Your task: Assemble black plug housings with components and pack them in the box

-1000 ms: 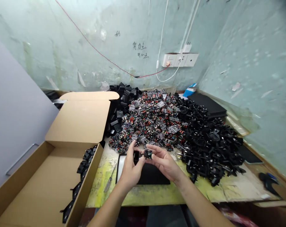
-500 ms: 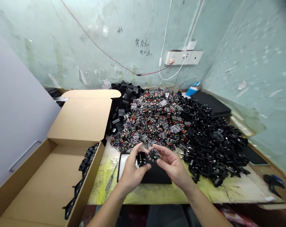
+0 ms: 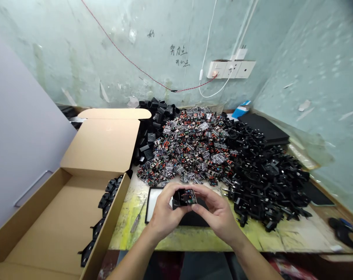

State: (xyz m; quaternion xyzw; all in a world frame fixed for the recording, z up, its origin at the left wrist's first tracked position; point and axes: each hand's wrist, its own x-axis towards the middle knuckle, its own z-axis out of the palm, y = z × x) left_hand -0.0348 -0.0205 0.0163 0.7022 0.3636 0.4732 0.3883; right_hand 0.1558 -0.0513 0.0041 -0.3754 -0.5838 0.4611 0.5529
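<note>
Left hand point(image 3: 167, 213): fingers and thumb curled partly closed, gripping a small black casing point(image 3: 177, 197). Right hand point(image 3: 217, 212): index finger and thumb brought together in a pinch, holding a small circuit board point(image 3: 190, 196).

Both pieces are held up just below the centre of the frame, between the two hands. The casing is on the left, nearer the left hand; the board is immediately to its right, nearer the right hand. Together they form a line running roughly left to right across the frame. The board's left end is at the casing; whether any of it is inside cannot be determined, as fingers and dark surfaces obscure the join.

Beneath the hands: a black flat panel point(image 3: 193, 221) on the table point(image 3: 211, 244). Left of it: a screwdriver point(image 3: 134, 224), handle towards the lower edge of the frame. Above, mid-frame: a heap of circuit boards point(image 3: 194, 147), with a heap of black casings point(image 3: 154, 116) at its upper left and a heap of black plug parts point(image 3: 266, 175) to its right. Lower left of frame: an open cardboard box point(image 3: 42, 221) with black pieces point(image 3: 88, 252) along its right wall.
</note>
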